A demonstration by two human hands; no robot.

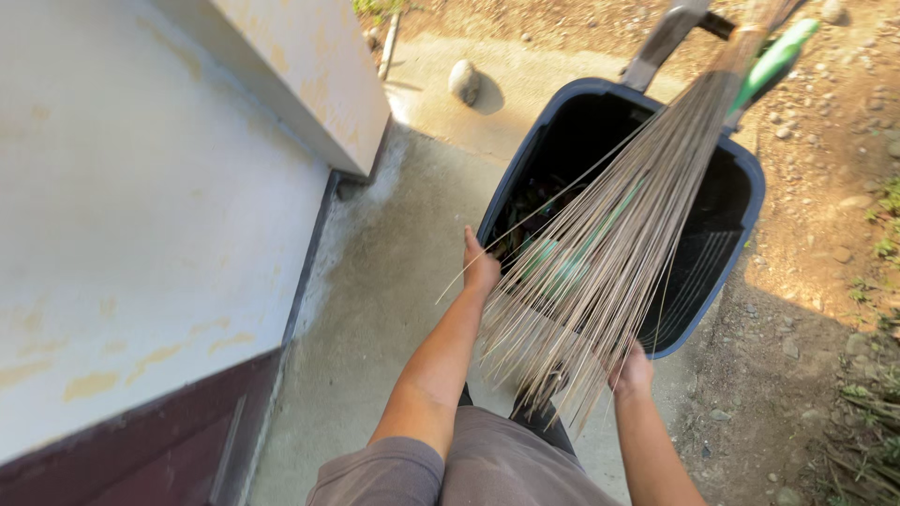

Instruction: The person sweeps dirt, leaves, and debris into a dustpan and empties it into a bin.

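Head view looks down on a dark bin with a blue rim, standing right of centre on a concrete path, with a stick broom laid across its open mouth. The broom's green handle points to the upper right and its thin bristles fan down toward the lower centre. The left hand rests on the bin's near left rim, fingers closed over the edge. The right hand is at the lower right rim, under the bristle ends; whether its fingers grip the rim or only touch it I cannot tell, as the bristles cover them. Judging by both hands on opposite sides of the rim, the bin is being held or shifted; doing that well would call for an even grip on both sides and keeping it level so the broom does not slide off. Dark debris lies inside the bin at its left. A pale wall with a dark base fills the left of the frame, a round stone sits at the upper centre, and gravelly dirt runs down the right. No packages, labels or signs show.
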